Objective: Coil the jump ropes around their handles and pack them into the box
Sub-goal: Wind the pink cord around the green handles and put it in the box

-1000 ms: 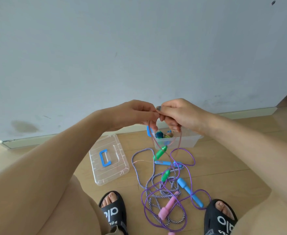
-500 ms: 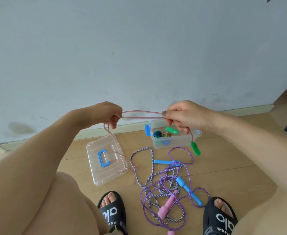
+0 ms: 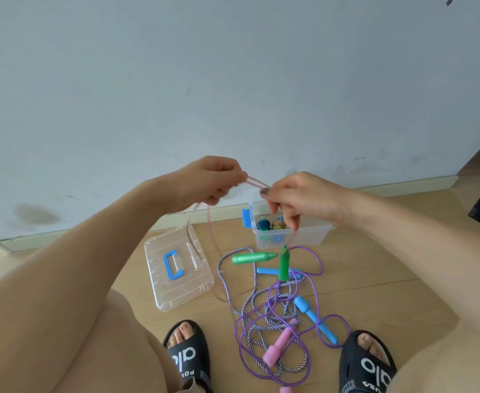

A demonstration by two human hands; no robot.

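My left hand [image 3: 210, 182] and my right hand [image 3: 298, 197] both pinch a thin pink jump rope [image 3: 257, 182], a short doubled stretch running between them. Its two green handles [image 3: 282, 265] dangle below my right hand, one blurred and swinging. More of the pink rope hangs from my left hand toward the floor. The clear box [image 3: 304, 236] with a blue latch stands on the floor behind, holding coiled ropes [image 3: 271, 224]. A tangle of purple and striped ropes [image 3: 273, 321] with blue and pink handles lies between my feet.
The clear lid [image 3: 176, 268] with a blue handle lies flat, left of the box. A grey wall and baseboard [image 3: 403, 185] rise close behind. My two feet in black slides [image 3: 187, 355] rest at the bottom, on the wooden floor.
My left hand has swung back in toward the right hand after pulling away with the rope. The green handles have dropped and now hang in front of the box.
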